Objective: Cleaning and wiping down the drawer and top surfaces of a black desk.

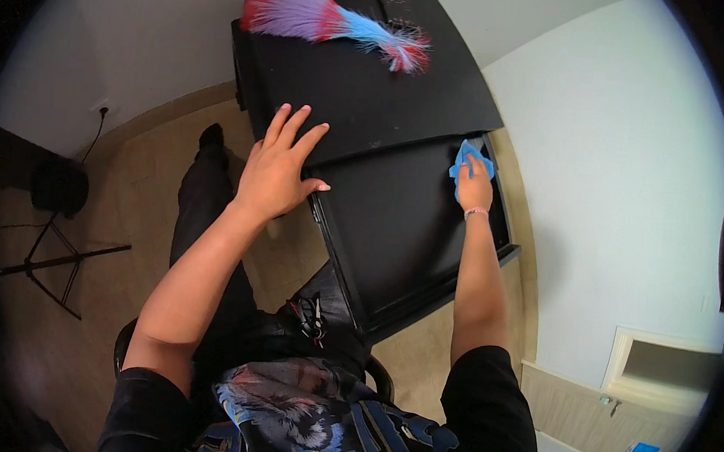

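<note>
A black cabinet stands before me with its drawer pulled out toward my lap. My right hand presses a blue cloth inside the drawer, near its far right corner. Spread over the cabinet's front left edge is my left hand, fingers on the top and thumb by the drawer's left side. It holds nothing. On the cabinet top, toward the back, lies a fluffy duster in purple, red and light blue.
A dark item sits at the cabinet's back edge. To the left, a black stand with tripod legs rests on the floor near a plugged-in cord. A wall runs along the right, with a door at lower right.
</note>
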Available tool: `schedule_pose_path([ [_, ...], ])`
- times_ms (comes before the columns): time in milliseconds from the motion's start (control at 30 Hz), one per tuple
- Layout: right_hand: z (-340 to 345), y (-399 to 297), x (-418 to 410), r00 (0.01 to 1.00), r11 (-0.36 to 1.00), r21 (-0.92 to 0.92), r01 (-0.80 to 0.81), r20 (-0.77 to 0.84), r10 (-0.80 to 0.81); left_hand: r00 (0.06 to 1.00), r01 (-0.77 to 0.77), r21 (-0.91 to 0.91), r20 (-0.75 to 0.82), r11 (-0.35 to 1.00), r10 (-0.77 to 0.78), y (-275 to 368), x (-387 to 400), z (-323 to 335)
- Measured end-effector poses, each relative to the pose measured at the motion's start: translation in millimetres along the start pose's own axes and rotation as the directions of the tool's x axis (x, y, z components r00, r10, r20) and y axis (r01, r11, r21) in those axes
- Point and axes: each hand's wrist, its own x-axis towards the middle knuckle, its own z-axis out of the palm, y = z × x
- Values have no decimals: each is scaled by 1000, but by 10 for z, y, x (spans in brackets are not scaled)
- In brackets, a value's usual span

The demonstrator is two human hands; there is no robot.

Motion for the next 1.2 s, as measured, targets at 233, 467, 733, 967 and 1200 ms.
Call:
schedule_pose_path([
  [233,-147,-184,-964,996,978,-206,40,83,-23,1000,5,-14,8,1000,-5,-53,-7,25],
  [467,-659,-1204,-1877,602,740,328,588,433,-671,1000,-17,-10,0,1000,17,-102,19,69],
  [733,-203,-679,-711,977,984,53,171,118,-176,997,-54,-30,-49,998,53,-92,10,89],
  [967,196,-652,219,994,997,-73,26,-102,-34,999,-36,-59,3,998,36,-66,-29,5],
  [1200,181,-392,463,914,913,-65,403,-22,-405,999,-30,-42,13,999,31,-46,-28,-63],
])
